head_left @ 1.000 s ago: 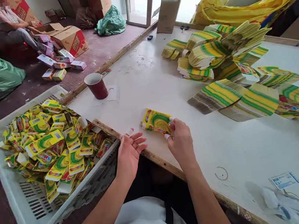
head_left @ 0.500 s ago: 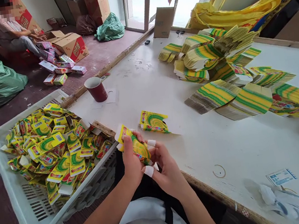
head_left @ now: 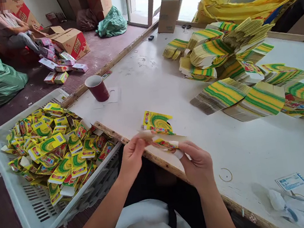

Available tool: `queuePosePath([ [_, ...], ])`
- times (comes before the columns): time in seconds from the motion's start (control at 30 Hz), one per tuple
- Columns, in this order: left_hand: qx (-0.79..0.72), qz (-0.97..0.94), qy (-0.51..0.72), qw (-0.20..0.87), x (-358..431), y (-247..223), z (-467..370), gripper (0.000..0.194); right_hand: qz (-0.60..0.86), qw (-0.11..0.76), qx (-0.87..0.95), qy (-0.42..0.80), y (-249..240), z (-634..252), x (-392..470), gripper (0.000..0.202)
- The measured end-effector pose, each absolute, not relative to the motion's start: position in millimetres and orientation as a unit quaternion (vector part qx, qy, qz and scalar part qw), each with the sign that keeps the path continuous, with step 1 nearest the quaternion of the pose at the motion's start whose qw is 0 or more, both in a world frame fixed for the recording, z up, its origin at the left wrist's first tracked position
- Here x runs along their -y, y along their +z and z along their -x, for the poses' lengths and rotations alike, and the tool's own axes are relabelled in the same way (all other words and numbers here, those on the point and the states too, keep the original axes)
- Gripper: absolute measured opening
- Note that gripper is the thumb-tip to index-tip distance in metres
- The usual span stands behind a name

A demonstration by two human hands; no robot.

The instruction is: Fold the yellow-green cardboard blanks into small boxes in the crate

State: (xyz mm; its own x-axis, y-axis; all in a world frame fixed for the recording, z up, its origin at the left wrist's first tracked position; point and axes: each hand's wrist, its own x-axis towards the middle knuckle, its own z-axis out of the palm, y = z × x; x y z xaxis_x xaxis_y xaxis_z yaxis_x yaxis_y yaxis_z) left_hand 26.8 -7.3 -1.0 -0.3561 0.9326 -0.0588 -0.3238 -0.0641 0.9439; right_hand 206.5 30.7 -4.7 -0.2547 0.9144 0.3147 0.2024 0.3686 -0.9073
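Observation:
Above the table's near edge, a small yellow carton (head_left: pixel 165 144) spans the gap between my two hands, edge-on and partly blurred. My left hand (head_left: pixel 133 155) pinches its left end between thumb and fingers. At its right end, my right hand (head_left: pixel 197 162) grips with thumb and fingertips; white tape wraps at least one digit. Just beyond the hands, a flat yellow-green carton (head_left: pixel 157 120) lies on the white table (head_left: pixel 143 89). To the left, a white plastic crate (head_left: pixel 15 208) holds a heap of similar yellow cartons (head_left: pixel 61 153).
A dark red mug (head_left: pixel 97 88) stands near the table's left edge. Stacks of flat cartons (head_left: pixel 220 95) spread across the far right. A rubber band (head_left: pixel 225 174) and a clear plastic bag (head_left: pixel 303 202) lie at the near right. A person (head_left: pixel 11 26) sits beyond, by an open cardboard box (head_left: pixel 72 44).
My hands have moved apart, the right one going right and up. The carton between them has turned from face-up to edge-on. My view has shifted slightly.

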Motion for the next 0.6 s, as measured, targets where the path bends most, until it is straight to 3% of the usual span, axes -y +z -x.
queuePosePath([
  [0.1,-0.494,-0.394,0.642,0.434,10.1,16.7,-4.6,0.074,0.386,0.45,0.774,0.223,4.8,-215.2,-33.6,0.034],
  [0.2,-0.557,-0.527,0.506,0.394,11.4,31.1,-1.4,0.088,0.333,0.413,0.836,0.138,14.2,-214.5,-29.6,0.039],
  [0.3,-0.614,-0.596,0.357,0.375,8.9,31.6,-17.2,0.079,0.323,0.421,0.834,0.151,18.2,-207.8,-21.9,0.042],
  [0.37,-0.636,-0.607,0.321,0.353,7.8,26.4,-29.6,0.063,0.384,0.477,0.766,0.196,16.9,-204.3,-18.3,0.052],
  [0.47,-0.639,-0.633,0.317,0.299,10.8,18.9,-42.1,0.065,0.455,0.522,0.632,0.347,10.5,-201.3,-16.2,0.067],
  [0.6,-0.582,-0.71,0.314,0.243,18.9,15.7,-50.0,0.068,0.421,0.428,0.576,0.555,1.1,-196.7,-14.4,0.063],
])
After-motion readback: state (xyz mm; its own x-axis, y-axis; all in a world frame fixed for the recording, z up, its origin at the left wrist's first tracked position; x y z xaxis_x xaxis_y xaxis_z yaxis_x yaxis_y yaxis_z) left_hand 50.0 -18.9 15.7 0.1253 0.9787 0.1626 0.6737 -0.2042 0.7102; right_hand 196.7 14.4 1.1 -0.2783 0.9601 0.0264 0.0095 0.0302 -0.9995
